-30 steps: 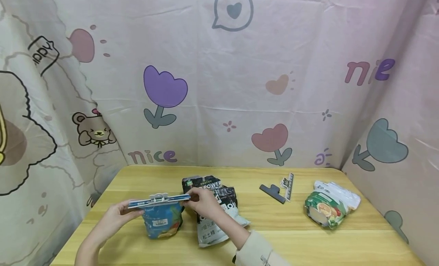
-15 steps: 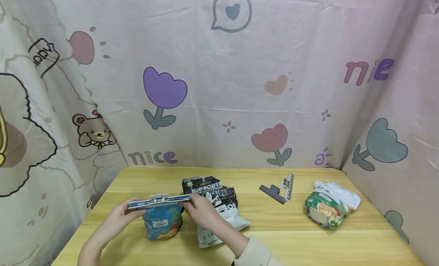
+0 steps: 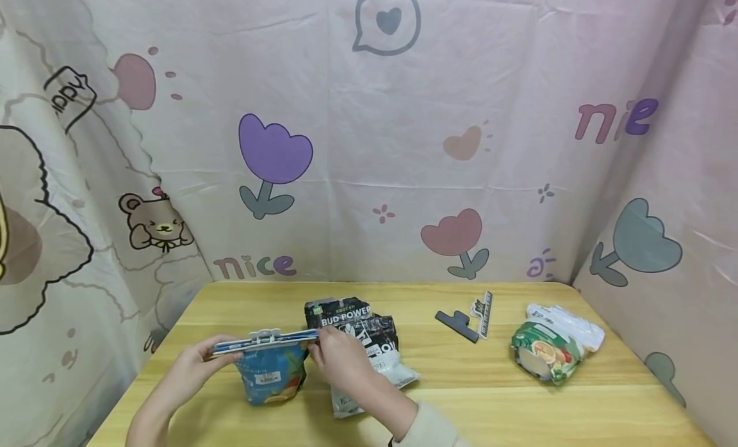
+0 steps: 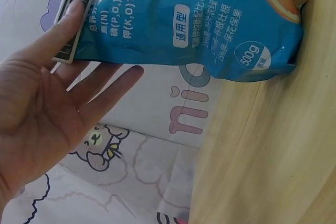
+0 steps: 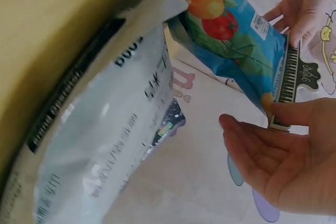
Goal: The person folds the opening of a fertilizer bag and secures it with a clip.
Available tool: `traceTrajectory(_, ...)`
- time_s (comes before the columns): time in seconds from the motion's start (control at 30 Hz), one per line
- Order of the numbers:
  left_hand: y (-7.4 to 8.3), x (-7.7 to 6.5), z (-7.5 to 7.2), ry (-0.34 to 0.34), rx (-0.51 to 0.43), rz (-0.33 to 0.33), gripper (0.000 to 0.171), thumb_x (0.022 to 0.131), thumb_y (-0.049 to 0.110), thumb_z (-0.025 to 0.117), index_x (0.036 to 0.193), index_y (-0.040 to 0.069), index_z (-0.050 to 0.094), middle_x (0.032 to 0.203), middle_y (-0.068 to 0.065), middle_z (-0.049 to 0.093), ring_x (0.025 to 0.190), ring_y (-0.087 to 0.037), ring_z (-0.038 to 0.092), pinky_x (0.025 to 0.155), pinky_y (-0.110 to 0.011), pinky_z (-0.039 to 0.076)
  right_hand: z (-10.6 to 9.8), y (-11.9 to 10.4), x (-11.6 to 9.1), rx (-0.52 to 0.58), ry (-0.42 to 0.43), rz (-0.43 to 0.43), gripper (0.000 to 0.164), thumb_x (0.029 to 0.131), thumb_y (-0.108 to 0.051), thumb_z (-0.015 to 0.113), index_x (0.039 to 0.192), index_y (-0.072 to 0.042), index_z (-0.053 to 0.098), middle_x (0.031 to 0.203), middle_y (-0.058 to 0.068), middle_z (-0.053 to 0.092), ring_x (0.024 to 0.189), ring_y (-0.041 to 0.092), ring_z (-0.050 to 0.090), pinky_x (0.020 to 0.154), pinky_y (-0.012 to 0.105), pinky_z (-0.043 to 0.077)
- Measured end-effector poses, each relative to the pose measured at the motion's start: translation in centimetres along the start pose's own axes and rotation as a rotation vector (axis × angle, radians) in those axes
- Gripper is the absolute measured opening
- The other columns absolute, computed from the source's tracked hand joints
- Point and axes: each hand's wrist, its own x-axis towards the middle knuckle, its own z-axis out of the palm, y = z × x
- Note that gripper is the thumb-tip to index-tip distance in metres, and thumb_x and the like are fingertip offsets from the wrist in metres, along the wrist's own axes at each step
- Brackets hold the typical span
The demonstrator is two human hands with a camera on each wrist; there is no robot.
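Observation:
A blue pouch [image 3: 268, 376] with fruit pictures stands near the table's left side. Across its top lies a long bag clip [image 3: 266, 336] with a piano-key pattern, which shows clearly in the right wrist view. My left hand [image 3: 193, 368] pinches the clip's left end; in the left wrist view its thumb [image 4: 73, 17] presses on the keys while the other fingers extend behind. At the opposite end my right hand [image 3: 346, 364] pinches the clip's corner between thumb and fingers, as the right wrist view shows. Its forearm passes over a black-and-white bag [image 3: 377, 351].
Behind that bag lies a black bag [image 3: 337, 311] lettered BUD POWER. Farther right on the wooden table [image 3: 461, 383] are a dark clip [image 3: 458, 325] and a piano-patterned clip [image 3: 485, 316]. A green-and-white bag [image 3: 553, 351] lies at the right. Printed curtains surround the table.
My right hand has turned slightly and its fingers have drawn in at the clip's right end. The clip tilts a little more, its left end lower. The other bags and clips stay put.

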Motion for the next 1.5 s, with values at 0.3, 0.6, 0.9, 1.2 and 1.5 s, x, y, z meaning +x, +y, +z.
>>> traceTrajectory(0.3, 0.0, 0.4, 0.3, 0.009, 0.001, 0.032, 0.017, 0.089, 0.017, 0.061, 0.101, 0.006, 0.064, 0.089, -0.002, 0.063, 0.078, -0.012, 0.058, 0.063, -0.028, 0.047, -0.5, 0.0, 0.3, -0.229, 0.117, -0.115, 0.032, 0.085, -0.016, 0.06, 0.056, -0.012, 0.047, 0.056, -0.003, 0.045, 0.043, 0.005, 0.037, 0.036, 0.014, 0.029)
traceTrajectory(0.6, 0.1, 0.5, 0.6, 0.017, 0.007, 0.047, 0.017, 0.088, 0.018, 0.063, 0.1, 0.006, 0.064, 0.087, -0.001, 0.063, 0.074, -0.013, 0.057, 0.06, -0.028, 0.046, -0.8, -0.3, 0.3, -0.18, 0.037, -0.062, 0.029, 0.088, -0.024, 0.061, 0.066, -0.007, 0.055, 0.062, 0.0, 0.049, 0.046, 0.008, 0.043, 0.037, 0.016, 0.034)
traceTrajectory(0.9, -0.2, 0.5, 1.1, 0.008, -0.113, -0.144, 0.031, 0.086, 0.023, 0.066, 0.107, 0.001, 0.06, 0.099, -0.008, 0.06, 0.086, -0.015, 0.055, 0.073, -0.034, 0.047, 0.4, 0.2, 0.2, 0.409, -0.224, 0.213, 0.024, 0.088, -0.028, 0.063, 0.096, -0.005, 0.06, 0.084, -0.001, 0.058, 0.069, 0.011, 0.053, 0.054, 0.024, 0.045)
traceTrajectory(1.2, -1.5, 0.1, 1.8, -0.167, -0.291, -0.183, 0.054, 0.092, 0.019, 0.057, 0.124, -0.019, 0.036, 0.114, -0.025, 0.053, 0.105, -0.034, 0.053, 0.084, -0.042, 0.047, 2.5, 0.5, -0.1, 0.742, -0.336, 0.272, 0.031, 0.088, -0.028, 0.062, 0.111, -0.008, 0.057, 0.095, 0.0, 0.062, 0.085, 0.013, 0.059, 0.066, 0.027, 0.049)
traceTrajectory(1.5, -2.4, 0.1, 2.8, -0.237, -0.312, -0.208, 0.066, 0.09, 0.02, 0.06, 0.13, -0.018, 0.023, 0.118, -0.026, 0.05, 0.105, -0.034, 0.053, 0.084, -0.041, 0.048, 3.8, -0.4, 0.0, 0.891, -0.352, 0.342, 0.058, 0.088, -0.024, 0.063, 0.131, 0.007, 0.04, 0.111, 0.018, 0.058, 0.099, 0.031, 0.059, 0.074, 0.034, 0.051)
